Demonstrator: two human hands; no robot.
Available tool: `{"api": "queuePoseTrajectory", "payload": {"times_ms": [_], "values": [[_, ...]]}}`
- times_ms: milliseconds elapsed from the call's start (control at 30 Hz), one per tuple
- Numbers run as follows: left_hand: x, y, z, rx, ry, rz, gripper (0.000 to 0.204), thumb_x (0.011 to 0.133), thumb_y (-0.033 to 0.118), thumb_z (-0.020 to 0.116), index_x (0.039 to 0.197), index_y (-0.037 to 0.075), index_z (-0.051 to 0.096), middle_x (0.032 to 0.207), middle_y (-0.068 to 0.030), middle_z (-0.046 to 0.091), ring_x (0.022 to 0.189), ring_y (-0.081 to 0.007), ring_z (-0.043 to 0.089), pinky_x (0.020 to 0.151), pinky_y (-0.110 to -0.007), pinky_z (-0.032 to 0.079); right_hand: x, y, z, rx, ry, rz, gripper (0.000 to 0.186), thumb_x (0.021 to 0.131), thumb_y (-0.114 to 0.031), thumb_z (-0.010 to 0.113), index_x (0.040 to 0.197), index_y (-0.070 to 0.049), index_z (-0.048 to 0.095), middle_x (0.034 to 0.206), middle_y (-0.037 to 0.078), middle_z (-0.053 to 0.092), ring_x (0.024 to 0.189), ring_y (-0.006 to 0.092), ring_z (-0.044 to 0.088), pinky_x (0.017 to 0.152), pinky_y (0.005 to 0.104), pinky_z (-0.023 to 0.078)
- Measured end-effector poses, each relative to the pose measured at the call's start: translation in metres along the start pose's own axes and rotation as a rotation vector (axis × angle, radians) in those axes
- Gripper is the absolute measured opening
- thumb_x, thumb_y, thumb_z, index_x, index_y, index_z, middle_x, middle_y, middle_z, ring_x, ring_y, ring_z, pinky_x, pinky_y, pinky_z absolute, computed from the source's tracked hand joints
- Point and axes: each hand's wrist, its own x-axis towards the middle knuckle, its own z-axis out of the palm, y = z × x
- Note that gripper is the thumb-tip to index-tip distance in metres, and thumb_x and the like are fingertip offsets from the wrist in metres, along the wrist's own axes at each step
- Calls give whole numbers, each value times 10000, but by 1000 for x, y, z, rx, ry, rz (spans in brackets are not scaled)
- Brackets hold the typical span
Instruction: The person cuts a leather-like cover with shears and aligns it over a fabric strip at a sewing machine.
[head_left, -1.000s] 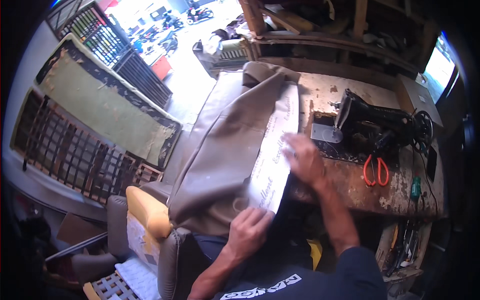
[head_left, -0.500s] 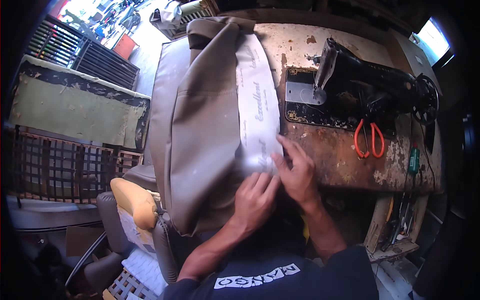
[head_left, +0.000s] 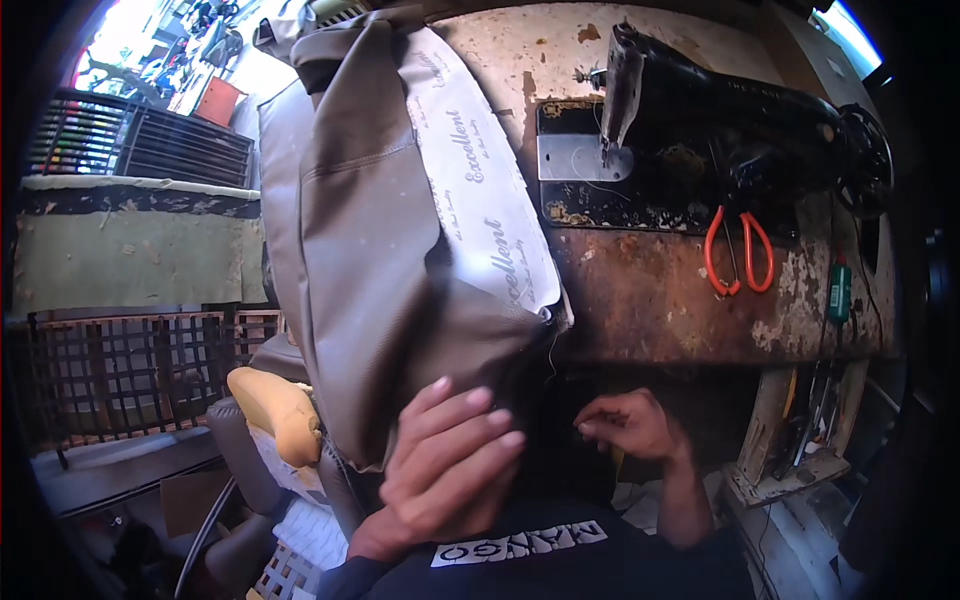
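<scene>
A brown leatherette cover point(head_left: 370, 230) drapes over the left end of the work table, its printed white backing point(head_left: 478, 190) turned up along the right side. My left hand point(head_left: 450, 455) is in front of the cover's lower edge, fingers stretched out and slightly apart, with nothing seen in them. Right of it, my right hand point(head_left: 640, 425) hovers below the table edge, thumb and fingertips pinched together. Whatever they pinch is too small to make out. A loose thread hangs from the cover's near right corner, between the hands.
A black sewing machine point(head_left: 740, 110) stands on the worn table point(head_left: 640, 310). Orange-handled scissors point(head_left: 755, 255) rest against its base, beside a green-handled tool point(head_left: 838, 292). Left of the table are a yellow foam piece point(head_left: 275, 415) and a green padded panel point(head_left: 130, 255).
Both hands have left the white backing: the left moved down and left and opened, the right moved down and closed into a pinch. The cover's near corner now shows; the whole view has shifted.
</scene>
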Motion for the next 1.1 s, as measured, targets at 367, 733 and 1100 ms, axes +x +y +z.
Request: {"api": "queuePoseTrajectory", "payload": {"times_ms": [367, 733, 1100], "values": [[43, -52, -30, 99, 152, -63, 180, 826, 7, 690, 1006, 18, 687, 981, -143, 691, 943, -327, 668, 860, -474, 572, -6, 295, 48, 347, 633, 1077, 880, 858, -652, 698, 1442, -18, 519, 1390, 241, 594, 1182, 402, 656, 961, 495, 538], [81, -77, -47, -42, 91, -255, 236, 728, -33, 781, 957, 11, 746, 932, -123, 719, 854, -293, 707, 778, -409, 574, -35, 228, 39, 28, 370, 970, 558, 890, -449, 690, 1253, -32, 621, 1188, 210, 656, 1035, 382, 688, 873, 473, 557], [54, 40, -66, 34, 664, 324, 226, 947, 188, 653, 1059, 0, 595, 874, -111, 602, 766, -223, 570, 700, -418, 476, -35, 180, -17, -698, 112, 549, 251, 921, -247, 682, 1064, -45, 724, 986, 179, 718, 888, 361, 720, 784, 450, 576]]}}
